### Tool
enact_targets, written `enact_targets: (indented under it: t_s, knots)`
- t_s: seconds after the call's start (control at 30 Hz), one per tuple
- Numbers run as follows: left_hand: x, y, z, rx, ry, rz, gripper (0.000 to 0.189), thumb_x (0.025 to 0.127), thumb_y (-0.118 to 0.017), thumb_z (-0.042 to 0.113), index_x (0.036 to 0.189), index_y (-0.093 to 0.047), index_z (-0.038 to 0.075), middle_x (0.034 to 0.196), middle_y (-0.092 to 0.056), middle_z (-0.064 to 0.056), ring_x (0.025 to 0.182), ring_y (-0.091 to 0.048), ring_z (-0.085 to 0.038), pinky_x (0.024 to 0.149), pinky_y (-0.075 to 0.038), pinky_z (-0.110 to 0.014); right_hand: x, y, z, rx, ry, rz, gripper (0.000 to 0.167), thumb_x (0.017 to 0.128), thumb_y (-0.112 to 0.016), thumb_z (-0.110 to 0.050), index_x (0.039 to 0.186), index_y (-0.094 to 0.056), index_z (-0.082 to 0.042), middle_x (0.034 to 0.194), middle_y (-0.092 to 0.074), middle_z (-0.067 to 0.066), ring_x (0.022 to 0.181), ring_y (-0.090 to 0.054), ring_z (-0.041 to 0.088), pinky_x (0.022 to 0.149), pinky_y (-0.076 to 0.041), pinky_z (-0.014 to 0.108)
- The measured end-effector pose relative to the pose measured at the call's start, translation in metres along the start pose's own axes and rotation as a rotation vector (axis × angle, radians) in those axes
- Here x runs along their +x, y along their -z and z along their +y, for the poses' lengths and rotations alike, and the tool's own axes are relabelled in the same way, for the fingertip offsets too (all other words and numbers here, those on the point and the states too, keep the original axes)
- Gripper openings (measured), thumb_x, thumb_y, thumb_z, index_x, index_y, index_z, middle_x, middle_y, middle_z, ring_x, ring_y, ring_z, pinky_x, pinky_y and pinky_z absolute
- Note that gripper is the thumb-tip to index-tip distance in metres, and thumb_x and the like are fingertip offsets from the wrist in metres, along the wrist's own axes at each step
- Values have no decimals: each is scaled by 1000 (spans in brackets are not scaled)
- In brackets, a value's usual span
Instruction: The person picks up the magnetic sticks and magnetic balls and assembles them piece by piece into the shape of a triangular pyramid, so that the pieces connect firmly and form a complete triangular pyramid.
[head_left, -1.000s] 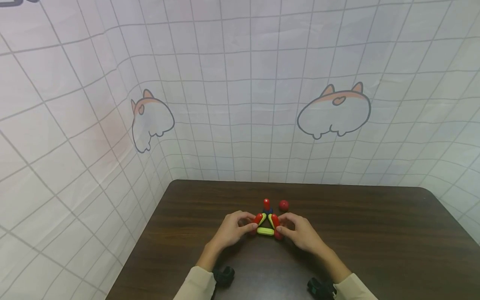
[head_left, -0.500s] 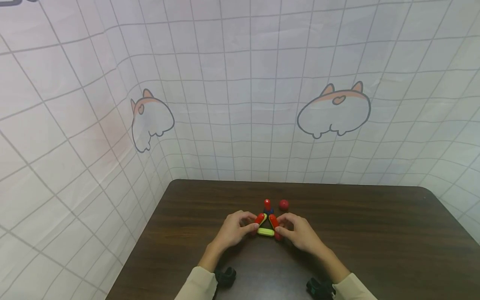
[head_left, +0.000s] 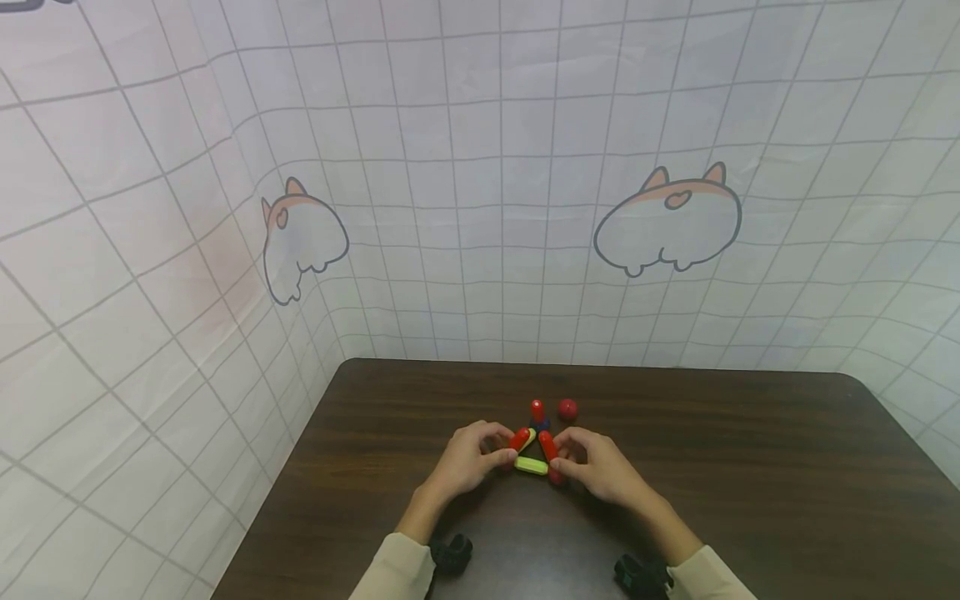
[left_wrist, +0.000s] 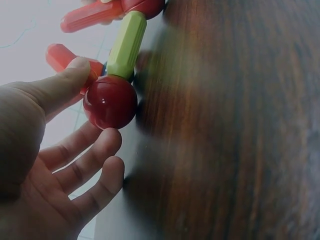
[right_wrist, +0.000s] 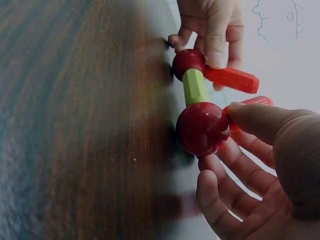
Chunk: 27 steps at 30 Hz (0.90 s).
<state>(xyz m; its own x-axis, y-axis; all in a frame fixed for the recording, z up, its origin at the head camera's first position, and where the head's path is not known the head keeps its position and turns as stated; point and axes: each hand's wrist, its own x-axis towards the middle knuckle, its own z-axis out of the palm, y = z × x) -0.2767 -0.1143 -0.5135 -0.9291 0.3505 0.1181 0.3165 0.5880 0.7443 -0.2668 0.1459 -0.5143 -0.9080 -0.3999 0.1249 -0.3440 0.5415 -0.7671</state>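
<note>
A triangle of yellow-green rods and balls lies on the table, with a red rod rising from each corner. My left hand (head_left: 468, 458) pinches the left red rod (head_left: 519, 439), its other fingers around the red ball (left_wrist: 110, 102) below. On the other side my right hand (head_left: 603, 471) pinches the right red rod (head_left: 548, 446) above another red ball (right_wrist: 202, 129). A yellow-green rod (head_left: 531, 466) joins these two balls in front. Behind, the third red rod (head_left: 537, 410) stands on a dark blue ball (head_left: 539, 426), touched by neither hand.
A loose red ball (head_left: 567, 409) lies just behind the triangle, to the right. The dark wooden table (head_left: 750, 467) extends to both sides. A white gridded cloth (head_left: 480, 250) hangs behind and at the left. Dark camera mounts sit at both wrists.
The two held red rods have tilted slightly, and the right one now covers the yellow-green rod beside it. The back red rod has shifted a little to the right.
</note>
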Motion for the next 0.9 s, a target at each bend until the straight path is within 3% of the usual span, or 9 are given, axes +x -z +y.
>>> enact_targets:
  t_s: [0.27, 0.5, 0.57, 0.73, 0.8, 0.9]
  knots:
    - [1, 0, -4, -1, -8, 9, 23, 90, -80, 25, 112, -74, 22, 102, -69, 0, 75, -57, -10, 65, -47, -25, -1, 1, -2, 34, 14, -72, 20, 92, -77, -26, 104, -67, -13, 86, -67, -3, 78, -60, 8, 67, -47, 23]
    - [1, 1, -6, 5, 23, 63, 20, 89, -81, 19, 108, -74, 19, 97, -68, 2, 78, -59, -9, 68, -49, -24, -3, 9, -6, 100, 49, -200, 17, 95, -73, -23, 105, -68, -11, 90, -70, 1, 82, -64, 10, 70, -51, 24]
    - [1, 0, -7, 2, 28, 70, 20, 89, -81, 18, 107, -75, 18, 94, -68, 3, 78, -59, -8, 68, -49, -24, -3, 12, -5, 104, 27, -162, 13, 97, -71, -22, 103, -68, -11, 88, -69, 2, 77, -63, 11, 65, -52, 25]
    - [1, 0, -6, -12, 38, 86, 18, 89, -81, 15, 106, -75, 16, 95, -71, 2, 81, -63, -9, 72, -52, -25, -3, 16, -4, 119, -72, 56, 18, 96, -71, -17, 112, -64, -10, 95, -67, 5, 73, -59, 14, 60, -50, 26]
    - [1, 0, -6, -6, 49, 99, 18, 88, -81, 15, 105, -74, 17, 96, -70, 2, 82, -63, -9, 73, -52, -25, -3, 17, -4, 122, -76, 79, 26, 96, -71, -18, 120, -64, -10, 104, -67, 8, 75, -61, 17, 60, -50, 27]
    - [1, -1, -5, 0, 66, 118, 18, 87, -82, 16, 103, -74, 18, 90, -65, 3, 78, -60, -8, 69, -51, -24, -3, 16, -3, 114, -36, 40, 34, 98, -70, -21, 129, -63, -10, 112, -66, 10, 77, -63, 21, 60, -51, 28]
